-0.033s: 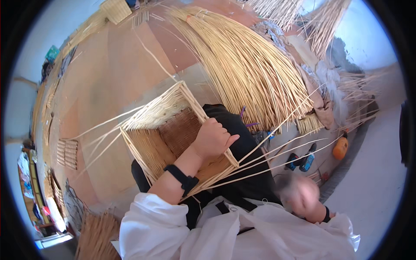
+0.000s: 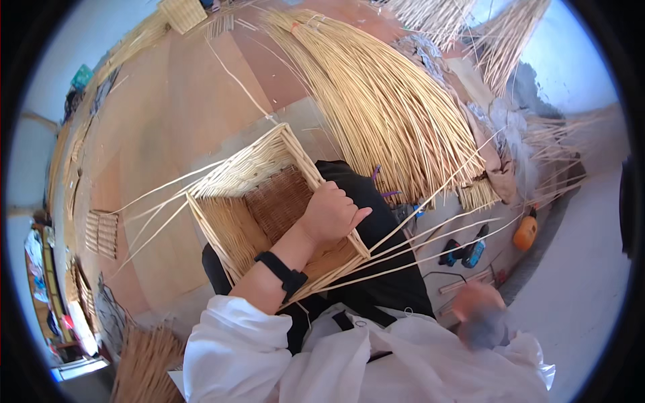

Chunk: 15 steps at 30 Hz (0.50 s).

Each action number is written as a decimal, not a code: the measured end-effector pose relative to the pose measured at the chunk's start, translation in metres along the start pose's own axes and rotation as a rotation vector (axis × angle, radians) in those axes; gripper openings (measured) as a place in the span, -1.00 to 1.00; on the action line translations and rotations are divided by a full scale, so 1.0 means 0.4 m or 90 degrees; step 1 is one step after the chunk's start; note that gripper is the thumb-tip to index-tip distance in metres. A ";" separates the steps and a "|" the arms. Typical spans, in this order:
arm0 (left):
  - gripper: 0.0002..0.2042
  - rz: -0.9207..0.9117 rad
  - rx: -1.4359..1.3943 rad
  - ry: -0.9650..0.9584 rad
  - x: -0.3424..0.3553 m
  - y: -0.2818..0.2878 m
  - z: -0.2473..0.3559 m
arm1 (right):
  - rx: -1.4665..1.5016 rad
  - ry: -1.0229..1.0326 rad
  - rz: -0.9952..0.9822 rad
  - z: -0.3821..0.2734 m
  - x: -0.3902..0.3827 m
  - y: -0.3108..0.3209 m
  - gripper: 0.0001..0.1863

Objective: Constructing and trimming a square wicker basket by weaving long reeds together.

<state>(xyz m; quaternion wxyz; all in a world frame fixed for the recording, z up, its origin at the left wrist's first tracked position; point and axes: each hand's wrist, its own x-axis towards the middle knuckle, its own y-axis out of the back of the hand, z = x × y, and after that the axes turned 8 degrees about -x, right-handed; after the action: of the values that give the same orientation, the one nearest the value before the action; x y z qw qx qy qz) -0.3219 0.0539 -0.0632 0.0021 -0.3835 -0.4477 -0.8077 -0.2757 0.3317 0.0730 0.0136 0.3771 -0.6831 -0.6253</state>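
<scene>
A rectangular wicker basket rests tilted over my dark-trousered lap, its hollow facing up at me. It has pale woven walls and a darker brown woven panel inside. Closed over its right rim is my left hand, the thumb pointing right and the forearm crossing the opening. Long loose willow rods stick out from the basket's corners to the right and left. My right hand is apart from the basket, low on the right. Motion smears it and a dark grey patch beside it, so its fingers cannot be read.
A large bundle of pale rods lies on the floor ahead. Two blue-and-black power tools and an orange-yellow object lie to the right. Brown rods stand at lower left. Another woven piece sits at the far back.
My right hand's blurred shape has shifted; the dark grey patch, earlier at its upper left, now shows below it. My left hand and the basket have barely moved.
</scene>
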 end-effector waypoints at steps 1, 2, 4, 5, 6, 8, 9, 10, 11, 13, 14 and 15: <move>-0.65 -0.001 -0.004 0.000 -0.001 -0.001 0.001 | -0.045 0.029 -0.030 -0.018 0.042 -0.014 -0.87; -0.66 -0.024 -0.019 0.008 0.002 0.002 0.001 | -0.117 0.030 -0.096 -0.034 0.062 -0.031 -0.85; -0.66 0.002 0.000 -0.003 0.012 0.010 0.006 | 0.091 0.118 0.058 -0.057 0.131 -0.093 -0.86; -0.66 0.020 -0.010 -0.059 0.018 0.012 0.006 | 0.092 0.113 0.060 -0.037 0.113 -0.108 -0.86; -0.66 0.007 0.015 -0.018 0.020 0.016 0.008 | 0.101 0.183 0.123 -0.022 0.115 -0.131 -0.90; -0.66 -0.046 0.046 0.004 0.015 0.015 0.014 | 0.112 0.257 0.152 0.024 0.097 -0.155 -0.91; -0.66 0.018 0.000 -0.056 0.018 0.010 0.008 | 0.113 0.289 0.155 0.039 0.089 -0.164 -0.90; -0.66 0.010 0.017 -0.016 0.011 0.008 0.013 | 0.107 0.327 0.179 0.052 0.089 -0.172 -0.87; -0.66 0.008 0.023 -0.011 0.010 0.005 0.009 | 0.095 0.366 0.208 0.064 0.093 -0.177 -0.84; -0.67 -0.013 0.018 0.001 0.008 0.002 0.014 | 0.056 0.268 0.147 0.070 0.113 -0.198 -0.85; -0.67 0.006 0.020 -0.018 0.012 0.003 0.021 | 0.053 0.219 0.109 0.078 0.121 -0.201 -0.89; -0.63 -0.002 0.028 -0.007 0.018 0.013 0.026 | 0.019 0.129 0.021 0.080 0.141 -0.206 -0.93</move>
<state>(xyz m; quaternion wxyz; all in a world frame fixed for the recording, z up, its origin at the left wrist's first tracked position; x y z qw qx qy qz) -0.3187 0.0606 -0.0518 0.0072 -0.3871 -0.4662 -0.7955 -0.2908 0.3341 -0.0309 0.0874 0.4273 -0.6938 -0.5731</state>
